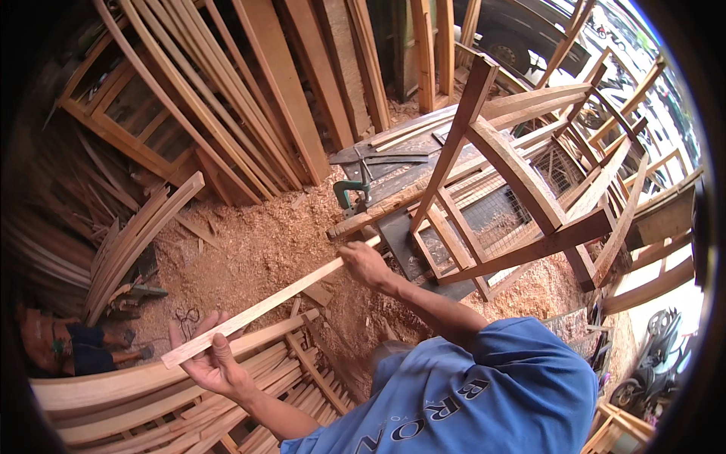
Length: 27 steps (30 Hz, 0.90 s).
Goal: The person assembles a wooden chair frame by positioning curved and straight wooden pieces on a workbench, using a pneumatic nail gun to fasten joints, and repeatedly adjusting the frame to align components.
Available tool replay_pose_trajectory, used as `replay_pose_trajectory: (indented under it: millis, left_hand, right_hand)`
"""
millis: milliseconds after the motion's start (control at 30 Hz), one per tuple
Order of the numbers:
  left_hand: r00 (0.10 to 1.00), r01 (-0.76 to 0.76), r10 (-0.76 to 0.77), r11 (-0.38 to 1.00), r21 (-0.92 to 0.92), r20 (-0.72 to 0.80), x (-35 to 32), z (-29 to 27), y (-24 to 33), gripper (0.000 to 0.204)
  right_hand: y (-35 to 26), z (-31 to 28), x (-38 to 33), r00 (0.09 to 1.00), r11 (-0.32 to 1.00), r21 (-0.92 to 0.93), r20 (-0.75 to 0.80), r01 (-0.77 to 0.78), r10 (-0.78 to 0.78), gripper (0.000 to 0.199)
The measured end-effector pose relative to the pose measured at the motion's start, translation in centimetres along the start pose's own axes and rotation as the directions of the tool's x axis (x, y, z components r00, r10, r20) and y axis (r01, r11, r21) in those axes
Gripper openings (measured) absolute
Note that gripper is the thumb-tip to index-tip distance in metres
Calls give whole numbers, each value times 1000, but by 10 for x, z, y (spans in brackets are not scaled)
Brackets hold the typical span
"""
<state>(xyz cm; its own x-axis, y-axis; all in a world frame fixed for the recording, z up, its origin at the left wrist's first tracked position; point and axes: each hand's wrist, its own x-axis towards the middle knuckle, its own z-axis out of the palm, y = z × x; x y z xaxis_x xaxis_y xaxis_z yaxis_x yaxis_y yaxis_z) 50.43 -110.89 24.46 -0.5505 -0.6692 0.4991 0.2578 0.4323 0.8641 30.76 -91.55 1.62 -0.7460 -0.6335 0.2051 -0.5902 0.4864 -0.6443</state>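
Note:
A long, pale wooden strip (265,304) runs slantwise across the middle of the view. Its near end rests in my left hand (212,362), thumb laid over it and fingers spread underneath. Farther along, my right hand (364,265) is closed round the strip, and a short bit of wood sticks out past the knuckles. Just beyond that hand stands the dark workbench (397,181), with a green clamp (352,193) at its left edge. Below my left hand lies a pile of curved and straight wooden slats (197,424).
Wood shavings (249,227) cover the floor. Tall boards (280,83) lean at the back. A wooden frame (522,174) with angled legs juts over the bench at right. Curved pieces (147,242) are stacked at left, near another person (57,340). A motorbike (654,363) stands at far right.

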Motion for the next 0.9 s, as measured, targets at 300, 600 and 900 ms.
replay_pose_trajectory:
  millis: [300,600,900]
  left_hand:
    - [532,572,-841,269,-775,100,-121,138,-178,47]
    - [559,640,-762,145,-755,327,-101,386,-268,19]
    - [681,642,-672,354,-680,292,-70,418,-229,23]
  right_hand:
    - [16,-39,-101,989,991,-94,-125,-96,84,69]
    - [77,-39,-315,589,594,39,197,-803,784,42]
    - [72,37,-466,-140,-150,223,62,-963,988,34]
